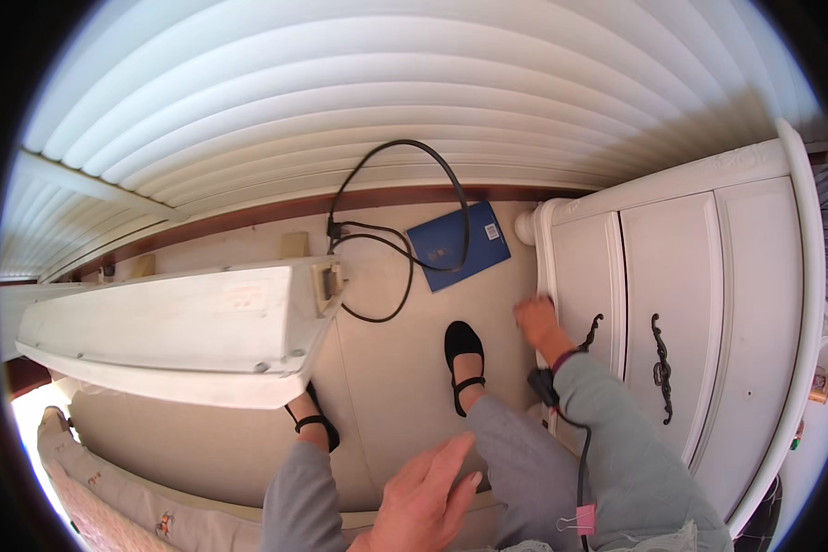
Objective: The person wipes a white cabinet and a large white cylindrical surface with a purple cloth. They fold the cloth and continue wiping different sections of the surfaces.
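Note:
My left hand [428, 497] is low in front of my lap, its fingers stretched out and holding nothing. Beside the white dresser [669, 276], my right hand [539, 321] hangs over the floor with its fingers curled; whether anything is inside them is hidden. A long white metal casing [172, 331] with a socket at its end lies on the left, above my foot. Past it, a looped black power cord [461, 200] crosses a blue book or folder [448, 259] on the pale floor.
Dark ornate handles [661, 369] stick out from the dresser's drawers. White slatted blinds or shutters [386, 76] run along the far side above a reddish-brown sill strip [510, 195]. A patterned cloth-covered edge [172, 514] is at the lower left. My feet in black shoes [464, 348] stand on the floor.

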